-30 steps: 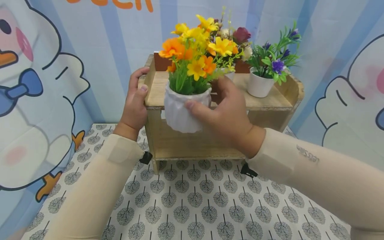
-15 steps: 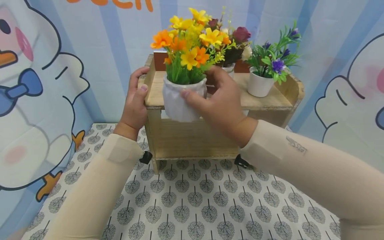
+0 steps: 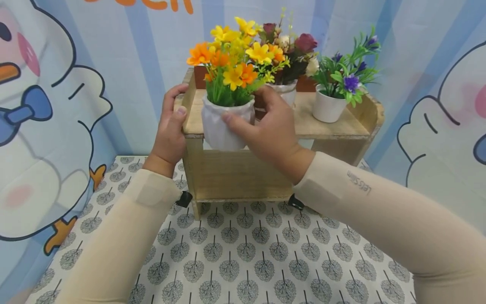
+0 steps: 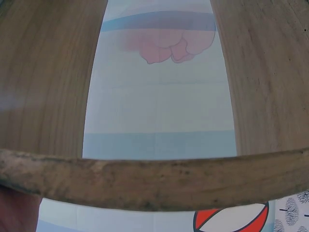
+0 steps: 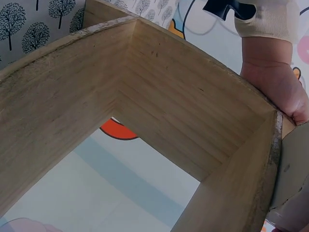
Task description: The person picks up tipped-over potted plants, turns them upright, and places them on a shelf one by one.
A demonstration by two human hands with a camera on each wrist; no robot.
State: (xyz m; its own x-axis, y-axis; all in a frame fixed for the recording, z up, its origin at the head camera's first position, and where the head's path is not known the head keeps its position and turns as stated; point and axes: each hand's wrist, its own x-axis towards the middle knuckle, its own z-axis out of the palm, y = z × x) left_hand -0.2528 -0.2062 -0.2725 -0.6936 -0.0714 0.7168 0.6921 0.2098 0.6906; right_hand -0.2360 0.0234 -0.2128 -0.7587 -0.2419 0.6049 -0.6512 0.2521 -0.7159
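My right hand holds a white flowerpot of yellow and orange flowers by its side, thumb on the front near the rim. The pot is upright and overlaps the front left edge of a small wooden shelf. My left hand grips the shelf's left side panel, thumb at its front edge and fingers along the outside. In the right wrist view, the flowerpot shows at the right border beside the shelf, below the left hand.
On the shelf top stand a white pot of dark red and cream flowers and, to its right, a white pot of purple flowers. A tree-patterned cloth lies underneath. A printed blue-striped backdrop hangs behind.
My right hand has carried the flowerpot up and to the left, then slightly further left over the shelf's front edge. The left hand has stayed on the side panel.
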